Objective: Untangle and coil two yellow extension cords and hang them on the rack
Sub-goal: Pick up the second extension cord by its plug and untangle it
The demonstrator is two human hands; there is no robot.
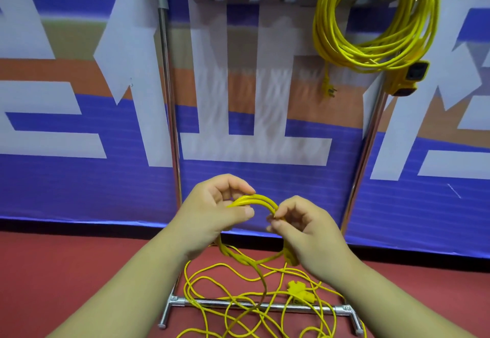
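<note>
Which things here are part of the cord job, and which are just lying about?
Part of the job:
- coiled cord, hanging on the rack
- second cord, its loops gripped by the left hand and pinched by the right hand, the rest tangled on the floor

Just there:
- banner
- red floor

Indoor hall, shown by printed banner wall (79,183), red floor (66,271), metal rack (166,72).
</note>
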